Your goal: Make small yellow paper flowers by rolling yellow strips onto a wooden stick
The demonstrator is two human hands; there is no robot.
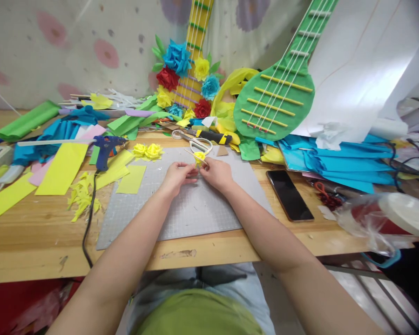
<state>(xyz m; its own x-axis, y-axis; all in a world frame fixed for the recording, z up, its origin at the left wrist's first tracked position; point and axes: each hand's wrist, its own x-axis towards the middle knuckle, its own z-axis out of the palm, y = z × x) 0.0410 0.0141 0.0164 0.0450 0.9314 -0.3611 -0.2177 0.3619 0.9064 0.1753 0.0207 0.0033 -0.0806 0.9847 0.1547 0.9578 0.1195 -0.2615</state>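
Observation:
Over the grey cutting mat [209,209], my two hands meet at a small yellow paper flower [199,157]. My right hand [217,173] is closed, pinching the flower, and a thin stick lies across the petals from its fingers. From the other side, my left hand [179,179] has bent fingers drawn together at the flower's lower edge; their exact grip is partly hidden. Just behind the flower lie scissors [203,145] with white handles. Two finished yellow paper flowers [147,151] rest at the mat's back left, above a yellow paper piece [131,179].
A blue glue gun [106,150] stands left, its cord hanging over the front edge. Yellow strips [62,168] and shreds [84,195] lie nearby. A phone [289,195] is right of the mat. Behind are a cutter [212,136], a green paper instrument [275,100] and a flowered yellow one [187,88].

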